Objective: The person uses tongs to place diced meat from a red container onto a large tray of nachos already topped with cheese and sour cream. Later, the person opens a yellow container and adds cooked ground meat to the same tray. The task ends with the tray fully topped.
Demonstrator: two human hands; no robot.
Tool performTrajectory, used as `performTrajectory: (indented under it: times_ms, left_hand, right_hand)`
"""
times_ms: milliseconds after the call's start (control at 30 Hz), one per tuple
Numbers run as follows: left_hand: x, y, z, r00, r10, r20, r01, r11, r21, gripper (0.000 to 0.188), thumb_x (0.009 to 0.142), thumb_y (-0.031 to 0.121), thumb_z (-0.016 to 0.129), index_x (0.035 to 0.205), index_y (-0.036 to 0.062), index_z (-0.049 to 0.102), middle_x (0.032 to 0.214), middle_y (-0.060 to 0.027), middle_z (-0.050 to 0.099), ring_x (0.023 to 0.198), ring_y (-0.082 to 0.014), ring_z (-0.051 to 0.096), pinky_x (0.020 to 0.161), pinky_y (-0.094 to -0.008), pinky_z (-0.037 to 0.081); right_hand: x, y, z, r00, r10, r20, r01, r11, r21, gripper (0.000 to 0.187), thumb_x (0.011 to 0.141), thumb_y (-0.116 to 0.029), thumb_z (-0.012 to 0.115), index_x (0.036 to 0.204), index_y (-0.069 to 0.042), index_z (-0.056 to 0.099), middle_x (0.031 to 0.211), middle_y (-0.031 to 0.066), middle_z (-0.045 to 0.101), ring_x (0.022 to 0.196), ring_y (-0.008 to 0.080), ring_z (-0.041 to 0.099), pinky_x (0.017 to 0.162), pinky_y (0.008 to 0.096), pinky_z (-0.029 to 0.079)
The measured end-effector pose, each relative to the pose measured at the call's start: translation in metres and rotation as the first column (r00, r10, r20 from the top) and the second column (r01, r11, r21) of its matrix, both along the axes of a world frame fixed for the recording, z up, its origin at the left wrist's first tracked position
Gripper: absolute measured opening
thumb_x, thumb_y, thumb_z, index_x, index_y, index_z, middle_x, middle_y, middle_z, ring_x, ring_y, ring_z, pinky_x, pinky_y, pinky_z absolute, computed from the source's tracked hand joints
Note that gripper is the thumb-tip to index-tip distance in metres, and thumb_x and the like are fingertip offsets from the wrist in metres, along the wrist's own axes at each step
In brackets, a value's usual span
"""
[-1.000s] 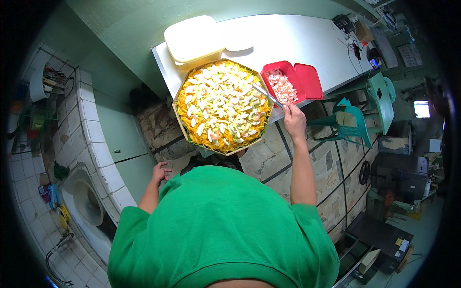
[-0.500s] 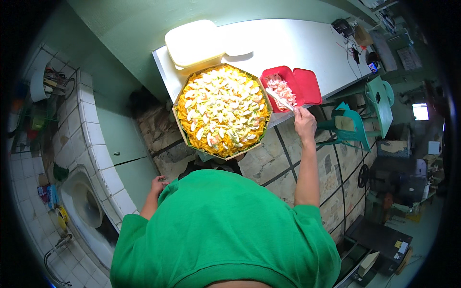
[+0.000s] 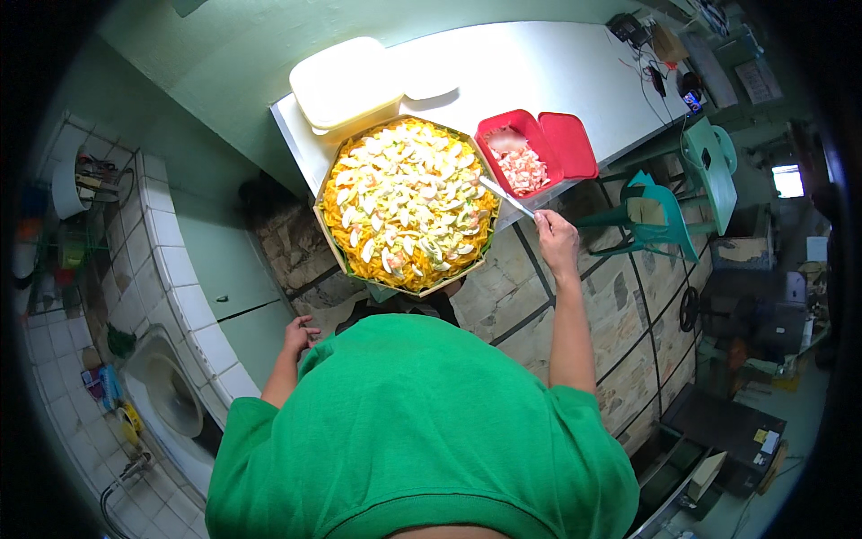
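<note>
My right hand (image 3: 557, 242) is closed around the end of a long, narrow, pale utensil (image 3: 514, 199); its exact kind is too small to tell. The utensil's far end is by the right rim of an eight-sided tray (image 3: 489, 256) of yellow noodles (image 3: 359, 229), topped with egg slices, shrimp and pale green shreds. Just beyond the utensil sits a red plastic container (image 3: 485, 135), partly filled with pinkish-white pieces (image 3: 523, 171), its lid (image 3: 570, 144) folded out to the right. My left hand (image 3: 301, 335) hangs low at my left side, fingers loosely apart, holding nothing.
A white table (image 3: 512, 63) bears the tray and container, with a large cream tub (image 3: 346, 81) behind. A teal plastic chair (image 3: 642, 216) stands to the right. On the left are a tiled ledge (image 3: 184, 269) and a sink (image 3: 162, 386).
My right hand has drawn the utensil out of the red container and moved left, bringing its end beside the noodle tray. The left hand stays low at my side.
</note>
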State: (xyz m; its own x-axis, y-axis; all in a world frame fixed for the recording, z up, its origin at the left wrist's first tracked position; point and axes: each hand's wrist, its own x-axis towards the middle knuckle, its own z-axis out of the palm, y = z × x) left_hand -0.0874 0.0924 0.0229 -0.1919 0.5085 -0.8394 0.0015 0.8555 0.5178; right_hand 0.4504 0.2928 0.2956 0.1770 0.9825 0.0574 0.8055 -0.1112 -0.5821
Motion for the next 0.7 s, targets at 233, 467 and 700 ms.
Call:
performTrajectory:
  times_ms: [233,467,700]
  left_hand:
    - [-0.005,-0.012,-0.023,0.999,0.037,0.009,-0.036,0.998,-0.049,0.055,0.080,-0.009,0.034,0.131,0.0034,0.052,0.105,-0.0208,0.069,0.065,-0.0244,0.068,0.044,-0.0319,0.049]
    - [-0.012,-0.021,-0.052,0.999,-0.016,-0.043,0.020,0.995,0.093,0.051,0.079,-0.010,0.040,0.124,0.0040,0.058,0.113,-0.0214,0.066,0.060,-0.0204,0.065,0.044,-0.0315,0.047]
    - [-0.009,-0.028,-0.025,1.000,0.011,0.013,-0.011,1.000,0.019,0.054,0.078,-0.009,0.038,0.127,0.0055,0.055,0.102,-0.0200,0.070,0.049,-0.0171,0.059,0.042,-0.0304,0.044]
  right_hand:
    - [0.017,-0.012,-0.021,0.999,-0.046,-0.002,0.046,0.998,-0.042,0.026,0.092,-0.026,0.056,0.096,-0.004,0.070,0.081,0.0165,0.068,0.077,0.0340,0.066,0.070,0.0413,0.049]
    - [0.080,0.023,-0.018,0.932,-0.241,0.272,0.190,0.961,0.198,0.025,0.095,-0.027,0.053,0.099,-0.007,0.067,0.084,0.0157,0.066,0.081,0.0385,0.063,0.072,0.0460,0.049]
    - [0.057,0.058,-0.018,0.889,-0.133,0.438,0.184,0.980,-0.076,0.024,0.094,-0.029,0.051,0.098,-0.010,0.066,0.102,0.0170,0.066,0.094,0.0413,0.063,0.081,0.0518,0.048]
